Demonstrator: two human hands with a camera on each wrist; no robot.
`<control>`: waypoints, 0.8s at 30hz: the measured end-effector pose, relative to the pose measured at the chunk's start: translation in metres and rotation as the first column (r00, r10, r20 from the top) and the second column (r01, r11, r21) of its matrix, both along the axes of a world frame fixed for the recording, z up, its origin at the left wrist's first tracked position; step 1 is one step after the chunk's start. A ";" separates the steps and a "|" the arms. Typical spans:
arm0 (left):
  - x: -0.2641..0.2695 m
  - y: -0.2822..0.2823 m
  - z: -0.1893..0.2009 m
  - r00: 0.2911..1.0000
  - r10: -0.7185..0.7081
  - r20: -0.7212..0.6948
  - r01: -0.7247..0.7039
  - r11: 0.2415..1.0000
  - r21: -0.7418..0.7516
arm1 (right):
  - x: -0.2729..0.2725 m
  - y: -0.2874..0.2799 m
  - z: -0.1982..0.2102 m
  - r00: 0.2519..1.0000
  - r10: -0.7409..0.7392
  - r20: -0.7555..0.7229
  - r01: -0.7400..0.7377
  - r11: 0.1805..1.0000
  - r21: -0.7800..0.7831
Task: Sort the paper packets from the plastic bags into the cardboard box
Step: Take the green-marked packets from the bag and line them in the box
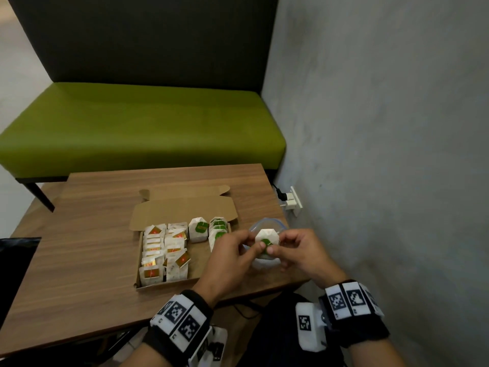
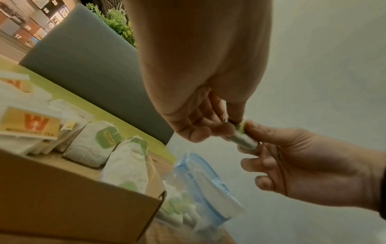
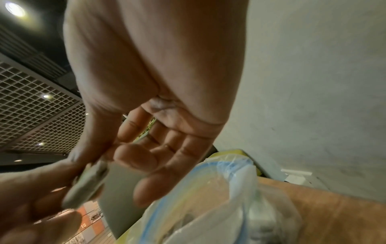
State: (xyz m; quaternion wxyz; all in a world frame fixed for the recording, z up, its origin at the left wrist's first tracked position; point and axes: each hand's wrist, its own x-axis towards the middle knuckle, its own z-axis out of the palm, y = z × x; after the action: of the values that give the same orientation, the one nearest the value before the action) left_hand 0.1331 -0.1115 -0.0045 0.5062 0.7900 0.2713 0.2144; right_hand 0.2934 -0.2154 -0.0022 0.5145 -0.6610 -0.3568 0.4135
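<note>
From the head view, both hands meet just right of the box [image 1: 169, 283], above the bag [image 1: 267, 226] that lies on the table [image 1: 92, 234] near its right edge; the left hand [image 1: 227, 256] and right hand [image 1: 299, 250] together pinch one white packet [image 1: 266, 235] with a green label, thumbs on its near edge. The box already holds red-labelled packets [image 1: 164, 250] at the left and green ones [image 1: 199, 229] at the right, with bare floor between them near the front. In the left wrist view the packet [image 2: 245, 140] shows edge-on, thin, nipped between the left fingertips [image 2: 208, 132] and the right thumb [image 2: 253, 128], while the bag [image 2: 200, 194] slumps below beside the box wall [image 2: 83, 206] with more packets inside. The right wrist view is blurred; the packet [image 3: 87, 186] appears as a pale wedge, the right fingers [image 3: 135, 158] curled loosely to it. The packet looks very light, soft and easily creased, with a loose tag string likely to snag, so a gentle pinch on the flat faces near the top fold seems best. The bag looks limp and slippery, and probably needs steadying at its mouth.
</note>
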 end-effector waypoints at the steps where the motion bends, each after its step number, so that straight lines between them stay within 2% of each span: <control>1: -0.001 0.001 0.000 1.000 0.018 0.017 -0.018 1.000 -0.006 | -0.003 0.002 0.001 1.000 -0.016 0.008 0.016 1.000 0.017; 6: -0.014 0.008 0.000 0.997 0.076 0.025 -0.077 0.997 0.023 | -0.012 0.013 0.003 0.990 -0.110 0.089 0.106 0.993 0.051; 14: -0.052 0.024 -0.008 0.982 0.189 -0.014 -0.189 0.982 -0.009 | -0.048 0.048 0.000 0.985 0.038 0.166 -0.034 0.999 -0.028; 17: -0.070 0.033 -0.015 0.947 0.318 -0.052 -0.318 0.948 0.003 | -0.060 0.064 -0.002 0.983 0.052 0.178 -0.039 0.996 -0.076; 20: -0.090 0.043 -0.028 0.895 0.426 -0.133 -0.423 0.905 0.050 | -0.074 0.089 -0.011 0.939 0.042 0.340 0.014 0.987 -0.162; 22: -0.099 0.045 -0.034 0.892 0.401 -0.208 -0.395 0.916 0.071 | -0.082 0.107 -0.023 0.896 0.047 0.442 0.061 0.972 -0.226; 24: -0.104 0.042 -0.034 0.892 0.340 -0.299 -0.327 0.940 0.095 | -0.087 0.122 -0.036 0.883 0.039 0.468 0.109 0.952 -0.285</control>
State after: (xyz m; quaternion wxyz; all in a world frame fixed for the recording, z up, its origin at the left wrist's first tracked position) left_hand 0.0287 -0.0698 -0.0389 0.3959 0.7660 0.4746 0.1767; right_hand 0.2069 -0.0937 -0.0378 0.3130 -0.8184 -0.3909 0.2818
